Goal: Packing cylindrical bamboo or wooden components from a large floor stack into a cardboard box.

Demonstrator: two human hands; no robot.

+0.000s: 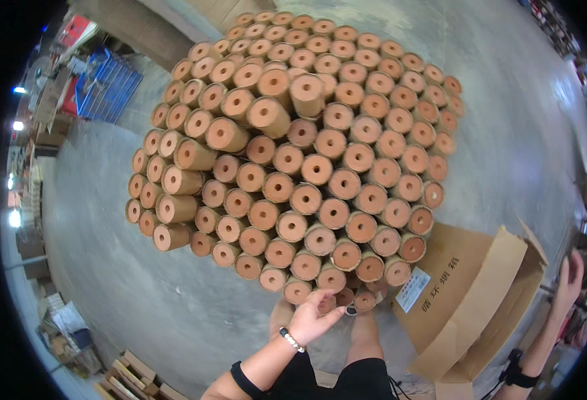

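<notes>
A large block of brown paper tubes stands packed upright on the floor, each with a clay-coloured end and a round hole in its middle. Several tubes in the left and upper part stick up above their neighbours. My left hand is at the block's near edge, its thumb spread from the fingers beside the closest tubes; the fingertips are partly hidden. Far to the right, my right hand is raised beside an open cardboard box, fingers stretched and nothing visible in them.
The box leans by the block's near right corner, flaps apart, with a white label. A blue crate stands at the far left. Cardboard pieces lie at the lower left. Grey concrete floor surrounds the block. My legs are close to its near edge.
</notes>
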